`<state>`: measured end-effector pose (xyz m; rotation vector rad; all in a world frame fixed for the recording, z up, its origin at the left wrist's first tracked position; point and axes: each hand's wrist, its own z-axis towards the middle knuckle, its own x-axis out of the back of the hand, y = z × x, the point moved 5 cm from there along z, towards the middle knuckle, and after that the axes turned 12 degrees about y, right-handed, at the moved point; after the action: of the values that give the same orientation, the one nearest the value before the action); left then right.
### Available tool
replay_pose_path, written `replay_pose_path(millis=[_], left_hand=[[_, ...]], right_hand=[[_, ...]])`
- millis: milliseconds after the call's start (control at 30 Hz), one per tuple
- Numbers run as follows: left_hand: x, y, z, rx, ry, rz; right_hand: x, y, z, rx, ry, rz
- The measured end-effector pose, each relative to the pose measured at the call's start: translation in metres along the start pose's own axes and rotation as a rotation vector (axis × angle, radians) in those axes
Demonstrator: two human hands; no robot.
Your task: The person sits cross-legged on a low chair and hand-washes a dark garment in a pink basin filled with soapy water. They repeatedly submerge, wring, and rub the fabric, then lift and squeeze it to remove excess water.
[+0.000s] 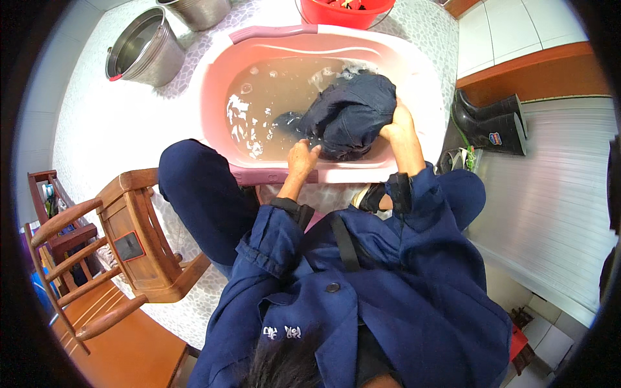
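Before me stands a pink plastic tub [213,106] holding murky, sudsy water [271,92]. A dark navy garment [356,109] lies bunched in its right half, partly raised above the water, with a portion sunk at its left. My right hand [401,123] grips the garment at its right edge, the fingers hidden behind the cloth. Over the tub's near side, my left hand [302,157] has its fingers slightly apart beside the lower left of the garment. It seems to hold nothing; whether a fingertip touches the cloth I cannot tell.
Two metal buckets [145,53] stand at the far left, and a red bucket [347,12] with items inside stands beyond the tub. A wooden chair [145,237] is at my left. Black rubber boots [495,126] lie on the right beside a ribbed translucent panel [543,194].
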<state>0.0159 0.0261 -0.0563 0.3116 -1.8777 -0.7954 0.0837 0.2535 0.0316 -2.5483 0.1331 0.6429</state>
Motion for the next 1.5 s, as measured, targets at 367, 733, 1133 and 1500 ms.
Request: replay_pose_path(millis=[367,733,1133,1500], left_hand=[[0.023,0.088,-0.007,-0.098,-0.375,-1.162],[0.106,0.107,0.001,-0.139,-0.033,-1.254],[0.084,0.076,-0.023,-0.165,-0.161,-0.954],[0.108,0.063,-0.026,-0.250,-0.015,-0.506]], right_hand=[[-0.021,-0.049,-0.081,0.061,0.041,0.090],[0.039,-0.083,-0.021,0.224,0.137,0.205],[-0.005,0.044,-0.057,1.328,-0.529,-1.598],[-0.006,0.053,-0.047,1.017,-0.434,-1.834]])
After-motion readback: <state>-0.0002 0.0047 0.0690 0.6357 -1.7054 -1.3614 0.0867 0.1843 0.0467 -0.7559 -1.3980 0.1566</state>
